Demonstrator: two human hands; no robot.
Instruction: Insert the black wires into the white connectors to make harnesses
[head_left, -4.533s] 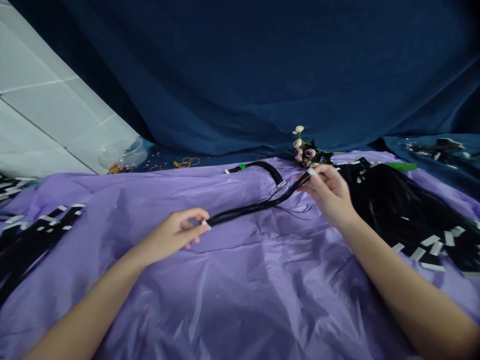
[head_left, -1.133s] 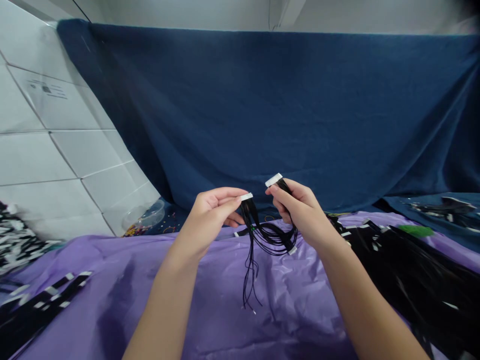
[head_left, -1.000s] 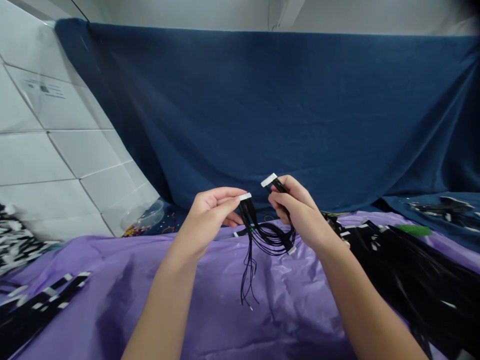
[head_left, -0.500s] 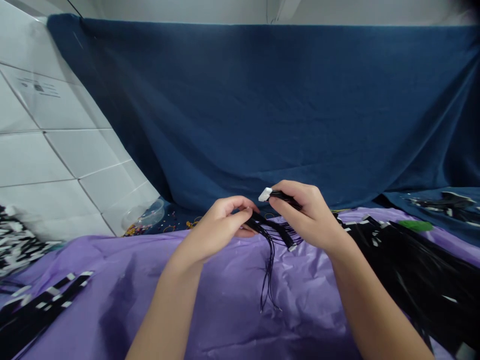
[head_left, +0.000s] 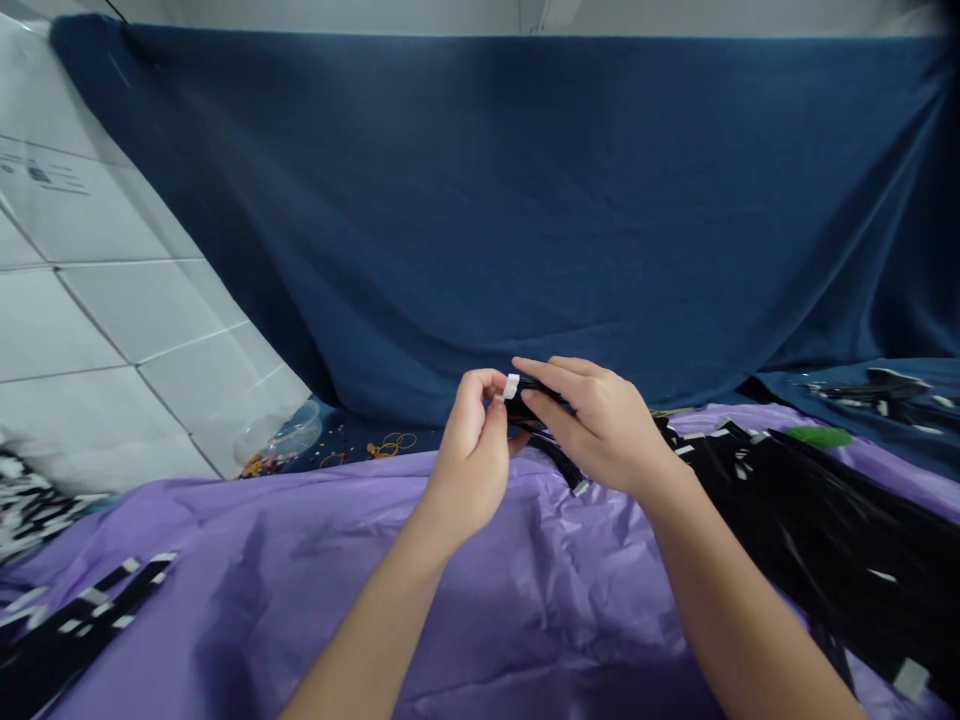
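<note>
Partly hidden: the black strands point(head_left: 517, 409), which the right hand point(head_left: 596, 420) covers; the lower fingers of the left hand point(head_left: 474, 450), which its own palm screens. Cut off: both forearms point(head_left: 367, 620), below; the dark pile point(head_left: 825, 530), at right. Blurred: the black-and-white heap point(head_left: 26, 515). Too small to tell: the wall's print point(head_left: 64, 180); the bowl's point(head_left: 300, 430) coloured bits point(head_left: 259, 463)

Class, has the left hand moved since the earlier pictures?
Yes: judged against the yellow rubber bands, the left hand has moved right, towards the right hand.
</note>
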